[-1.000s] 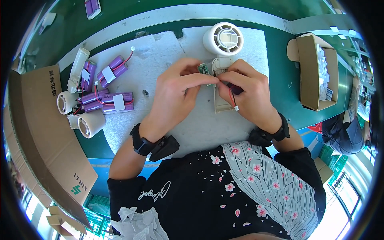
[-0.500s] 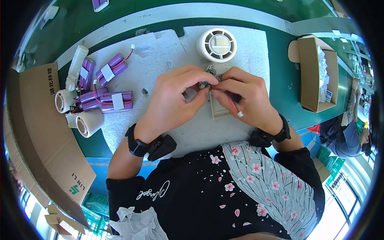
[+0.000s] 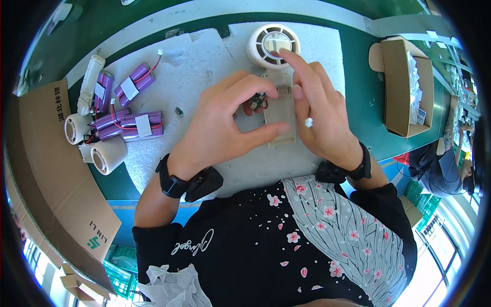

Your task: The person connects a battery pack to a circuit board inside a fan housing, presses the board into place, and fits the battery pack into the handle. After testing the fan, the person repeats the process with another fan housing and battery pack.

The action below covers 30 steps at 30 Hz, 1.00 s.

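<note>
My left hand point(image 3: 217, 120) is over the foam, thumb and index finger spread apart. Its lower fingers curl around a small circuit board point(image 3: 257, 102) with thin wires. Beside it lies a long cream plastic housing point(image 3: 281, 130), joined at the far end to a round cream head point(image 3: 273, 45) with a slotted ring and a shiny disc. My right hand point(image 3: 323, 115) is over the housing's right edge, index finger stretched toward the round head. A white plug point(image 3: 308, 122) shows against this hand; the purple battery pack seen there earlier is now hidden behind the fingers.
Purple battery packs point(image 3: 146, 124) with white labels and red leads lie left on the foam sheet point(image 3: 197, 56), near more cream housings point(image 3: 108, 155). Large cardboard flaps point(image 3: 56, 169) stand at far left. An open carton point(image 3: 401, 92) stands right; a person point(image 3: 442, 171) sits beyond.
My hands, together over the circuit board before, have moved apart. The left thumb and index finger have spread. My right index finger has stretched out toward the round head.
</note>
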Tool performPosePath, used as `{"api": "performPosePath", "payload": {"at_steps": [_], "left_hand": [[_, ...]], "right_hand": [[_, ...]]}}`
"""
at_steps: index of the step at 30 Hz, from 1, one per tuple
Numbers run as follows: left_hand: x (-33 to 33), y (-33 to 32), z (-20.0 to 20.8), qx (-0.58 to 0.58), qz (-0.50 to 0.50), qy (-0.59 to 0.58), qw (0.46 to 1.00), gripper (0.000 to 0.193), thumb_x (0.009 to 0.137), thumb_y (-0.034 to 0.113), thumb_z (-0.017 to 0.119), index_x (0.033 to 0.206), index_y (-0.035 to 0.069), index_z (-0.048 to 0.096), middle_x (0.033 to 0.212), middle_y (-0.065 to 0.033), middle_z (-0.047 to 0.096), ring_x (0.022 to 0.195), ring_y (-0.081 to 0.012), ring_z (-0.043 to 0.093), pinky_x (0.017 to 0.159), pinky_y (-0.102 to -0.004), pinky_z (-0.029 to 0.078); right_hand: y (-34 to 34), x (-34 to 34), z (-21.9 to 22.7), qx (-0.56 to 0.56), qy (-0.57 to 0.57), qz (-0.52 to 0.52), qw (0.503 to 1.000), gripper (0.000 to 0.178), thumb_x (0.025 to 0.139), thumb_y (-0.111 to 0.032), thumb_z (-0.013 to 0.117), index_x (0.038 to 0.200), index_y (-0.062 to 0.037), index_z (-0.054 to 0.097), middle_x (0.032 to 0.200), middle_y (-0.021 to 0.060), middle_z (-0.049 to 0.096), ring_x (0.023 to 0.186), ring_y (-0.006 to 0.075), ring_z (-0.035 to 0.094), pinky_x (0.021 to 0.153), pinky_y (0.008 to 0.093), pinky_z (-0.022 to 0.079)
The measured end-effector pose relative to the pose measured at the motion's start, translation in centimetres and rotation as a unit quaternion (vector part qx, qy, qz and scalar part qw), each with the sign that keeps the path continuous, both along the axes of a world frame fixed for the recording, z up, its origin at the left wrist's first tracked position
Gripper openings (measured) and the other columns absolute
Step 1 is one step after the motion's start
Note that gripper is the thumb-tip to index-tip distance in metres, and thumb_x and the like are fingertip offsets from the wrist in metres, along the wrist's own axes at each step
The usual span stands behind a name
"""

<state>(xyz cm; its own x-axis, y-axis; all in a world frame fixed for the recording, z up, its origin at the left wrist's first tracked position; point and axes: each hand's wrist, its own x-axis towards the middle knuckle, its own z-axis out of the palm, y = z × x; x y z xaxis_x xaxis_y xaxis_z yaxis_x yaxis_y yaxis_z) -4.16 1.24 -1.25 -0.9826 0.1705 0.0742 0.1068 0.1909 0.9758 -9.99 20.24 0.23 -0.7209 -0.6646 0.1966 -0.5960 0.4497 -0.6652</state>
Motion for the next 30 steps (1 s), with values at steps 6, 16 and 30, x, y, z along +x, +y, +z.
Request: {"api": "performPosePath", "payload": {"at_steps": [6, 16, 30], "left_hand": [[0.1, 1.1, -0.5, -0.079, 0.045, 0.128, 0.988, 0.03, 0.074, 0.021, 0.082, 0.09, 0.004, 0.064, 0.083, -0.0073, 0.059, 0.067, -0.0212, 0.059, 0.058, -0.0302, 0.048], [0.2, 0.2, -1.2, 0.094, 0.061, -0.066, 0.992, 0.015, 0.085, 0.011, 0.072, 0.091, -0.001, 0.067, 0.083, -0.0067, 0.062, 0.071, -0.0124, 0.058, 0.062, -0.0253, 0.046], [0.2, -0.5, -1.1, 0.163, 0.05, -0.133, 0.976, 0.013, 0.085, 0.005, 0.07, 0.097, -0.001, 0.07, 0.09, -0.0035, 0.065, 0.076, -0.0075, 0.059, 0.065, -0.0204, 0.046]], "right_hand": [[-0.8, 0.7, -0.7, 0.065, 0.049, 0.008, 0.997, 0.069, 0.072, 0.002, 0.065, 0.138, -0.0075, 0.046, 0.096, 0.0094, 0.053, 0.064, 0.0221, 0.062, 0.049, 0.0324, 0.052], [-0.1, 0.0, -0.6, -0.059, 0.024, 0.001, 0.998, 0.044, 0.076, 0.007, 0.066, 0.119, -0.0043, 0.063, 0.097, 0.0107, 0.058, 0.069, 0.018, 0.06, 0.057, 0.0259, 0.049], [0.5, -0.6, -0.6, -0.061, -0.06, 0.049, 0.995, 0.012, 0.082, 0.0, 0.07, 0.094, 0.0005, 0.071, 0.091, 0.0089, 0.058, 0.068, 0.0142, 0.059, 0.056, 0.024, 0.045]]}}
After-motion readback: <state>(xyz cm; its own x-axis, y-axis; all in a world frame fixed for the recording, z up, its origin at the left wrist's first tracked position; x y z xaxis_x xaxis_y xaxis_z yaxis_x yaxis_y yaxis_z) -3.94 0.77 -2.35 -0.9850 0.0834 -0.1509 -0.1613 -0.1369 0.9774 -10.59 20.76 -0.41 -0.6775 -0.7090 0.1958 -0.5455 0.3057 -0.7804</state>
